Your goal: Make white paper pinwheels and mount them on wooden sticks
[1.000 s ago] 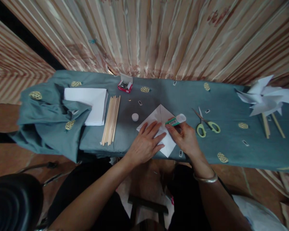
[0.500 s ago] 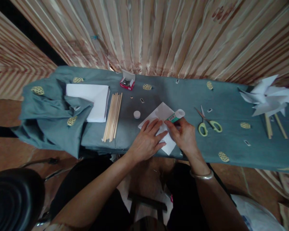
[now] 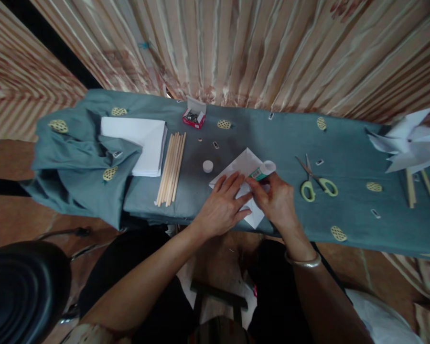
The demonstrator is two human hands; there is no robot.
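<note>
A square of white paper (image 3: pixel 244 161) lies turned cornerwise on the cloth in front of me, with crease lines across it. My left hand (image 3: pixel 225 200) rests on it with the fingers spread, pressing it flat. In my right hand (image 3: pixel 276 198) is a white and green glue stick (image 3: pixel 263 170), tilted, its lower end down at the middle of the paper. My fingers hide the tip, so contact cannot be made out. A round white cap (image 3: pixel 208 166) stands just left of the paper.
Left are thin wooden sticks (image 3: pixel 172 169) and stacked white paper (image 3: pixel 151 143). Behind stands a small open red box (image 3: pixel 194 114) of metal bits. Green-handled scissors (image 3: pixel 317 184) lie open at right, with white paper pinwheels (image 3: pixel 410 141) beyond. A black stool (image 3: pixel 25 291) is at lower left.
The view has shifted slightly, so the table things appear a little displaced. Both hands keep about the same place on the paper, and the glue stick stays in the right hand.
</note>
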